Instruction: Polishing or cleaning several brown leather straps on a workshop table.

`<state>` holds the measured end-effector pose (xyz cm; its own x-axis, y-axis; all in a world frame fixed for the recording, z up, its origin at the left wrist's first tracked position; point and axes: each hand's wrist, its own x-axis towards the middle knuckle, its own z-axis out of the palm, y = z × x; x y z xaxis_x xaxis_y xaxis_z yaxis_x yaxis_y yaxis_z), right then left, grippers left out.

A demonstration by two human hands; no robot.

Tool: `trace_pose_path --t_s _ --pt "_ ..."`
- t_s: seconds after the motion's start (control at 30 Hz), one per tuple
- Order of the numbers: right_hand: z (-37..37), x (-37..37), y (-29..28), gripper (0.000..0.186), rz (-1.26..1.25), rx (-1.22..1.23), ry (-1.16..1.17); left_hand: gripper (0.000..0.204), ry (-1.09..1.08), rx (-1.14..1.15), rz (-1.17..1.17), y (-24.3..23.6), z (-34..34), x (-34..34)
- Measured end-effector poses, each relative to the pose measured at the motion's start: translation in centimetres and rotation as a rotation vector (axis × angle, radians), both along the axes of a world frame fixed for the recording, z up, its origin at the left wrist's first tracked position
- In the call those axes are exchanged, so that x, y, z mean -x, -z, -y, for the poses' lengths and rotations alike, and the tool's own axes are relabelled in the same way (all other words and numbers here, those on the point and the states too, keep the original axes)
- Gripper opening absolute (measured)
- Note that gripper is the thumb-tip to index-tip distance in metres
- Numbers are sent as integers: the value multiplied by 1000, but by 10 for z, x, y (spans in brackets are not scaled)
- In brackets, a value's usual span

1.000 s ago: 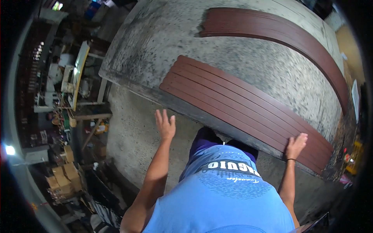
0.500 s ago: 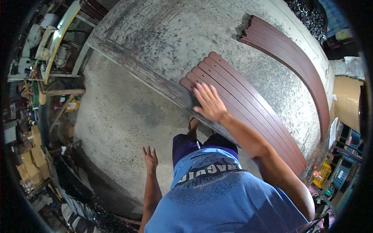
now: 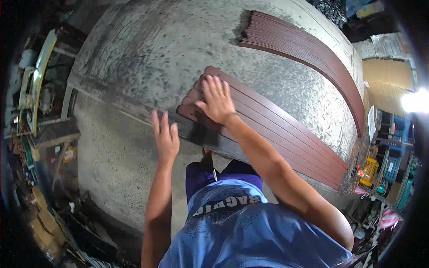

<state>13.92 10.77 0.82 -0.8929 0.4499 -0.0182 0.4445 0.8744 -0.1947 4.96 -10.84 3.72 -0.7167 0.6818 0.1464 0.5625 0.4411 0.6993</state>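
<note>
Hands working over dark reddish-brown ribbed planks (image 3: 286, 129) lying on speckled grey concrete counter (image 3: 147, 58): right hand (image 3: 217, 100) pressing flat, unclenched, on their near end, left hand (image 3: 165, 138) hovering open, grasping nothing, beside.

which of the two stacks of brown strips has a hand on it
The near stack, at the table's front edge. The right hand lies flat on its left end; the far stack is untouched.

Reddish-brown ribbed panels (image 3: 277, 127) — speckled grey slab (image 3: 152, 53)
</note>
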Motion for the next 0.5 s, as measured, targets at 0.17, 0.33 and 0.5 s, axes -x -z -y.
trace_pose_path --t_s 0.17,0.33,0.5 --pt "-33 -35 -7 76 7 57 202 55 278 102 -279 18 -121 16" --pt "-62 -289 0 70 113 71 998 67 382 603 -413 20 -159 4" --pt "-45 -280 6 68 237 -120 1331 64 370 667 -455 20 -162 0"
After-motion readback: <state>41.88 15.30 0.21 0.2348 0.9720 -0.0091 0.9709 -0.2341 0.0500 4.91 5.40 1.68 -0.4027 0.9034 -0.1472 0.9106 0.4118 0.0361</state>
